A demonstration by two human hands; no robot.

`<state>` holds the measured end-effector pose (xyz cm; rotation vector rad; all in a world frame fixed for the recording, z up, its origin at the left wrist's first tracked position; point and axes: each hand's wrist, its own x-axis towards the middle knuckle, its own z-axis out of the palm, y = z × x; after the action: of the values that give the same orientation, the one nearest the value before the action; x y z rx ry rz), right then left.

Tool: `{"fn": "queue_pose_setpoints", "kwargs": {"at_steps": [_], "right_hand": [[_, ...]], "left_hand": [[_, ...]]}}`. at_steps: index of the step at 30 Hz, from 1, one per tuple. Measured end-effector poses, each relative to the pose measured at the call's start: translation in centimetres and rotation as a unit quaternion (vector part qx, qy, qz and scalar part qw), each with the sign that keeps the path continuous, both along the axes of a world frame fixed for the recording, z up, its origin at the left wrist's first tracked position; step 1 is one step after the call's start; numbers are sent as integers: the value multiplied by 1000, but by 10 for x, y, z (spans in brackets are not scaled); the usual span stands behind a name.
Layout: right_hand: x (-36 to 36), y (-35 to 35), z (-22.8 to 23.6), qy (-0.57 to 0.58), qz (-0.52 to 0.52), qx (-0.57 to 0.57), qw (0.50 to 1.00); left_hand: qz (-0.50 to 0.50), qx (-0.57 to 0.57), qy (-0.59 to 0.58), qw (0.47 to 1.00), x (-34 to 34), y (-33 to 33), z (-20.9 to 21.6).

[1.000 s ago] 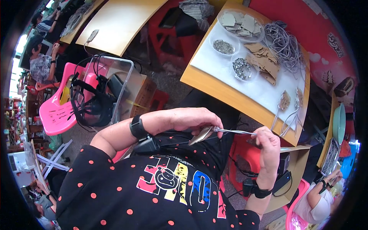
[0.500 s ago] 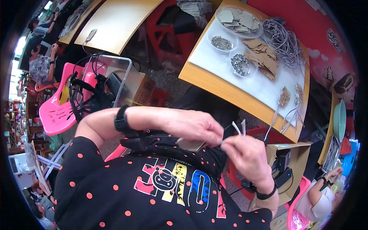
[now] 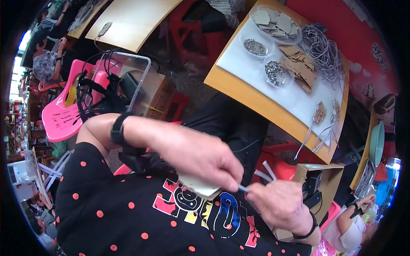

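In front of my chest, my left hand (image 3: 203, 162) is closed, its thumb and fingers pinching a grey cord (image 3: 243, 188). A flat beige piece (image 3: 197, 187) hangs under that palm, mostly covered by it. My right hand (image 3: 279, 202) is closed round the same cord, just right of the left fingertips. A short stretch of cord shows between the hands. Two loose cord ends stick up past the right hand's knuckles. Whether the cord passes through the beige piece is hidden.
Ahead right, a table (image 3: 239, 100) bears a bowl of beige pieces (image 3: 279, 25), tubs of small metal parts (image 3: 255, 47), stacked brown pieces (image 3: 301, 70), a heap of grey cords (image 3: 320, 53) and corded pieces (image 3: 319, 113). A pink chair (image 3: 62, 121) stands left, a cardboard box (image 3: 333, 181) right.
Both hands have come lower, closer to my chest, with the cord and beige piece. More of the beige piece shows, and a stretch of cord is now visible between my hands.
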<state>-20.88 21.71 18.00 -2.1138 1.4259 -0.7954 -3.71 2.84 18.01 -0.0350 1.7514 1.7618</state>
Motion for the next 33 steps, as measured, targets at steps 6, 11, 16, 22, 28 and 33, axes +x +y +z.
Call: {"fn": "queue_pose_setpoints", "kwargs": {"at_steps": [6,11,16,22,28,33], "right_hand": [[-9,7,-20,75,-99,61,990],[6,-6,-29,148,-136,106,974],[22,-21,-43,101,-149,39,983],[23,-23,-54,-188,-175,274,927],[14,-18,-84,-446,-174,422,770],[17,-25,-93,-456,-252,327,788]], "left_hand": [[105,-37,6,994,16,-27,-39],[161,-174,74,969,15,-25,-42],[255,-115,119,953,19,-14,-58],[335,52,67,938,30,-10,-71],[360,143,-64,920,26,-11,-100],[398,80,11,914,14,-24,-109]]}}
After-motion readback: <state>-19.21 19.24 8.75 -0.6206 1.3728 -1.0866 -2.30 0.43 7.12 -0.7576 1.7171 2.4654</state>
